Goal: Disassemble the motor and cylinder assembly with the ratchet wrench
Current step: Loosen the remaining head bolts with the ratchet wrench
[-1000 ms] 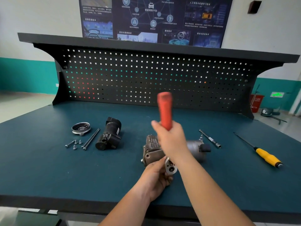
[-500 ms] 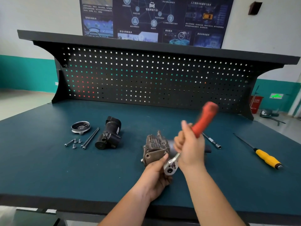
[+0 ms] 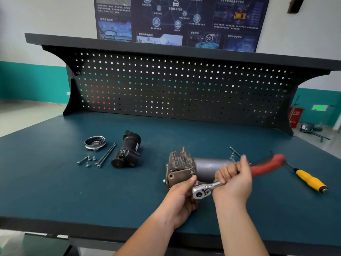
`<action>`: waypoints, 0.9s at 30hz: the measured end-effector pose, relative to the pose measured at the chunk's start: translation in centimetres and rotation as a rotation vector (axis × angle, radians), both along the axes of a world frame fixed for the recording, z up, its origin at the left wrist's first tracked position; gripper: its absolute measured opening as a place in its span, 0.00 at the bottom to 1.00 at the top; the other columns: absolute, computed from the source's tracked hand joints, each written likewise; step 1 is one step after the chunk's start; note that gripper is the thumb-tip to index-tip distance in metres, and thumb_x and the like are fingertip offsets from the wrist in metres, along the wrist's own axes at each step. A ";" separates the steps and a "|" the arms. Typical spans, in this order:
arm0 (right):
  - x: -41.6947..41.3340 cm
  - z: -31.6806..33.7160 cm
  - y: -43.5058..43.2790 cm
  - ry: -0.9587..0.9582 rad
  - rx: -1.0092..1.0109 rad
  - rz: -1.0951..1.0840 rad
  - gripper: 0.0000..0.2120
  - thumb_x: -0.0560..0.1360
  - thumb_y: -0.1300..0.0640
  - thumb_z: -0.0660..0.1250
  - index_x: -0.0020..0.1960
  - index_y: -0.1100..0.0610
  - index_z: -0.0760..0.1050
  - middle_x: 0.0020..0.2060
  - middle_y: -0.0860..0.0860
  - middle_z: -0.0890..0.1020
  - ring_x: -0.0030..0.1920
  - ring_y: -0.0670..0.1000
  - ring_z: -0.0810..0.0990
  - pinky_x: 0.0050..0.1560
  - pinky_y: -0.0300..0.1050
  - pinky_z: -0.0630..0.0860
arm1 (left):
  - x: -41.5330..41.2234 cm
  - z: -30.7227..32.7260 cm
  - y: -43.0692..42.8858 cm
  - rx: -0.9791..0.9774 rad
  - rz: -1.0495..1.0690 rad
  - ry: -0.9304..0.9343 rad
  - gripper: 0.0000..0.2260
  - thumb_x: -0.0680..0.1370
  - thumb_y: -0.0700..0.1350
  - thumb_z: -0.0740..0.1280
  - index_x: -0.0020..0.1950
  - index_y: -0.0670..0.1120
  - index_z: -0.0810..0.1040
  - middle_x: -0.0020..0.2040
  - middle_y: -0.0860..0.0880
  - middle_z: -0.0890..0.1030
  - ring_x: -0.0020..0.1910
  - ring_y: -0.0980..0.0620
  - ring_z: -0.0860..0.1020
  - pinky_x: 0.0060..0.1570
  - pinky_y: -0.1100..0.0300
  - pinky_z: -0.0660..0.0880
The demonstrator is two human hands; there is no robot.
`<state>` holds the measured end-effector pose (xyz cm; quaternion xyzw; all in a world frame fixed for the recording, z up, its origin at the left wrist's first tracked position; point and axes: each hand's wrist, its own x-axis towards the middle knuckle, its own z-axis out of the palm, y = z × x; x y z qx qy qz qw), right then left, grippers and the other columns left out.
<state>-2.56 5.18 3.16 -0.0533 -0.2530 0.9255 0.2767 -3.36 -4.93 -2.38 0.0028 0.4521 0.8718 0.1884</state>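
Observation:
The motor and cylinder assembly lies on the green bench mat, a brownish finned block at its left and a grey motor can to the right. My left hand holds the block's near end, thumb on its front face. A ratchet wrench has its chrome head at the assembly's near side. My right hand grips the wrench where the shaft meets the red handle, which points right and is blurred by motion. The fastener under the head is hidden.
Removed parts lie at the left: a round metal cover, loose screws, two long bolts and a black cylinder part. A yellow-handled screwdriver and an extension bar lie to the right. A pegboard backs the bench.
The red handle has swung clockwise, from upright to pointing right and low over the bench, with my right hand following it. My left hand has stayed on the assembly.

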 end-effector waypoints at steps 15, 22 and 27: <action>-0.8 4.0 -3.9 0.048 0.950 0.221 0.16 0.76 0.60 0.66 0.33 0.55 0.64 0.19 0.44 0.63 0.19 0.43 0.60 0.21 0.35 0.59 | -0.2 -0.1 -0.1 0.042 -0.026 0.012 0.08 0.71 0.48 0.68 0.34 0.48 0.83 0.34 0.50 0.78 0.30 0.56 0.68 0.27 0.66 0.68; -0.4 1.8 -1.1 0.070 0.234 0.074 0.20 0.80 0.58 0.59 0.31 0.51 0.58 0.18 0.43 0.58 0.17 0.42 0.55 0.18 0.33 0.53 | -0.2 -0.2 -0.3 0.018 -0.001 -0.007 0.08 0.65 0.50 0.71 0.35 0.46 0.80 0.33 0.49 0.77 0.30 0.56 0.71 0.27 0.66 0.68; 0.1 -1.8 0.7 -0.069 -0.375 0.069 0.22 0.80 0.50 0.58 0.30 0.51 0.56 0.19 0.45 0.56 0.18 0.44 0.55 0.17 0.34 0.54 | 0.1 -0.1 0.0 -0.028 -0.002 0.016 0.08 0.65 0.50 0.70 0.35 0.46 0.77 0.32 0.47 0.76 0.28 0.55 0.69 0.25 0.67 0.67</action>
